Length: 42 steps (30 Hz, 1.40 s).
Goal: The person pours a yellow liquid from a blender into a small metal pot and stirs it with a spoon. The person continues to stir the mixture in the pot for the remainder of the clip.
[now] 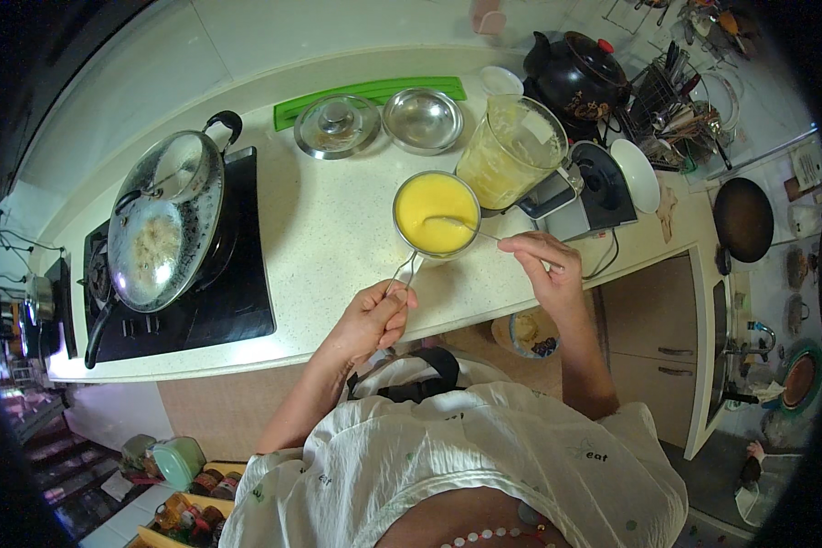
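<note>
- Wire-handled vessel (395, 217) is in front of you, over the counter (338, 219), just beside the tall jug (490, 169). Its underside is hidden from above, so you cannot tell if its bottom is mesh or solid, nor if something supports it.
- The head of your thin utensil (487, 237) is partly sunk in the yellow liquid (429, 196), and its exact shape is hard to make out.
- Your left hand (372, 320) is closed around the wire handle, and its fingers cover the handle's far end.
- Your right hand (548, 265) pinches the utensil between the thumb and the fingers, without a wide opening; the utensil's end is hidden there.
- The counter's front edge passes near both your hands, on your body's side of the vessel.
- To the left, a broad bare surface lies between the vessel and the black hob (247, 274). To the right the room is tighter, because the jug and the grey appliance (580, 219) stand near your right hand. Beyond the vessel is a metal bowl (423, 121), well apart from your hands.
- The liquid looks bright yellow, smooth and thick, and it fills the vessel close to the rim, with a curved mark around the utensil.
</note>
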Each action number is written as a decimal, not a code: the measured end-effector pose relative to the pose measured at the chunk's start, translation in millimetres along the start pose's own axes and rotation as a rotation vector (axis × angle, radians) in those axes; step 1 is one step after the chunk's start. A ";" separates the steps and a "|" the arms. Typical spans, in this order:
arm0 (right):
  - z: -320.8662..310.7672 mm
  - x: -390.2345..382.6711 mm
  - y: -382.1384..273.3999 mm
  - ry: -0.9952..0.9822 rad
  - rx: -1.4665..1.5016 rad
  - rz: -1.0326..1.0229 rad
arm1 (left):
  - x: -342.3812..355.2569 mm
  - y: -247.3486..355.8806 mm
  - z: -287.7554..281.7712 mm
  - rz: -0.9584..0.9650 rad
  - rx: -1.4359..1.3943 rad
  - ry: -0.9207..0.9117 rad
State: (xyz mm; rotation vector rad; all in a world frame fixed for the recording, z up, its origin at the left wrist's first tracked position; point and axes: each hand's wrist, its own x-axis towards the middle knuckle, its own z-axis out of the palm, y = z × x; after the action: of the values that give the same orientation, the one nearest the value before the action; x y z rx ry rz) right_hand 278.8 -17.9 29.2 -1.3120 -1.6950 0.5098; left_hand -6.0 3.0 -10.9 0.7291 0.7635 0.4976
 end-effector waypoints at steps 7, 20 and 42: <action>2.2 11.9 18.4 0.102 0.065 0.000 | 0.7 -2.2 -1.4 0.005 -0.019 -0.018; 7.1 -3.2 10.3 0.046 0.110 0.098 | 1.1 -2.6 -2.0 -0.009 -0.028 -0.007; 3.9 8.0 16.1 0.138 0.119 0.005 | -0.5 -2.7 -1.7 0.014 0.009 -0.021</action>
State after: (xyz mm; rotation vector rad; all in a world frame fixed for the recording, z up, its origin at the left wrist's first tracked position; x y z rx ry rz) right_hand 284.1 -4.2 18.1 -1.2378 -1.5255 0.5034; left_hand -7.2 1.5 -13.5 0.7471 0.7415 0.4991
